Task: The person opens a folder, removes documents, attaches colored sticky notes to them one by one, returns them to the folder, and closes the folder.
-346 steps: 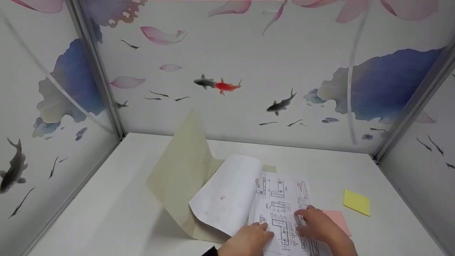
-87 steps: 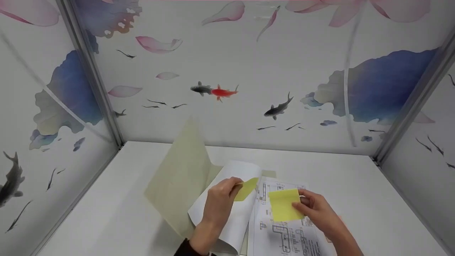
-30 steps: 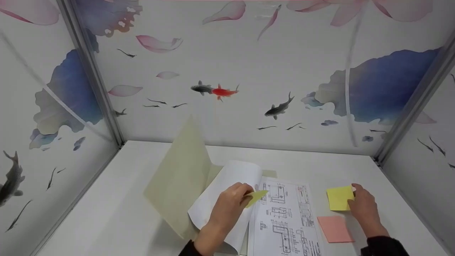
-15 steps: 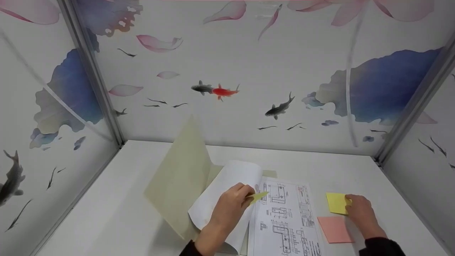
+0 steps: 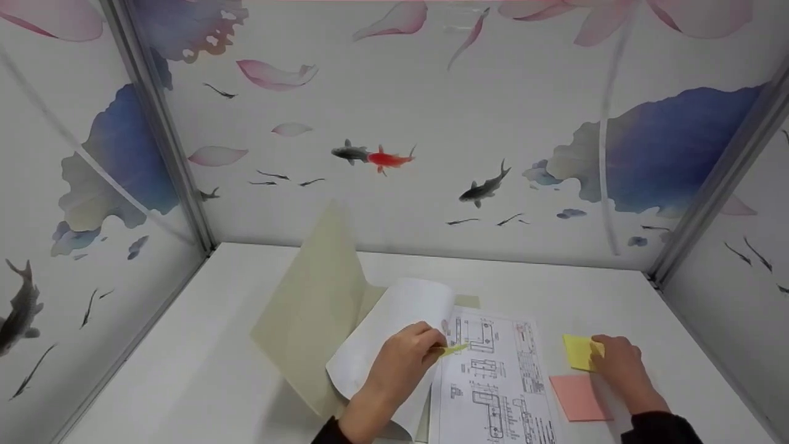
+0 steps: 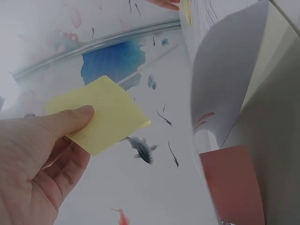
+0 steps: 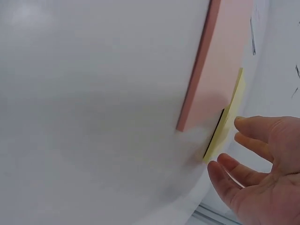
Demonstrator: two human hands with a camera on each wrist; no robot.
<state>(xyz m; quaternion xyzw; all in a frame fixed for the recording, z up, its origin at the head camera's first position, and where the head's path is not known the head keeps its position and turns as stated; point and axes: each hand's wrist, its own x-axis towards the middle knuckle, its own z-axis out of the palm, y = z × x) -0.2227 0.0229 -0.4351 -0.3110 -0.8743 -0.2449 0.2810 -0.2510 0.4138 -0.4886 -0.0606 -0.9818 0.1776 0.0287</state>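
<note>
My left hand [image 5: 404, 364] pinches a single yellow sticky note [image 6: 110, 112] between thumb and fingers, up over the printed drawing sheet [image 5: 484, 410]. In the head view the note shows almost edge-on. My right hand [image 5: 622, 367] is at the right side of a yellow sticky-note pad [image 5: 577, 353] lying on the table. In the right wrist view its thumb and fingers are spread apart beside the pad's edge. A pink sticky-note pad [image 5: 580, 398] lies just in front of the yellow one.
A pale yellow-green folder [image 5: 314, 308] stands half raised on the left, its cover tilted up. A blank white sheet [image 5: 385, 324] curls back beside it. White walls with painted fish enclose the white table [image 5: 185, 345] behind and on both sides.
The right hand has carried the yellow pad from above the drawing to the right and set it behind the pink pad; its fingers have loosened. The left hand has sunk slightly with the note.
</note>
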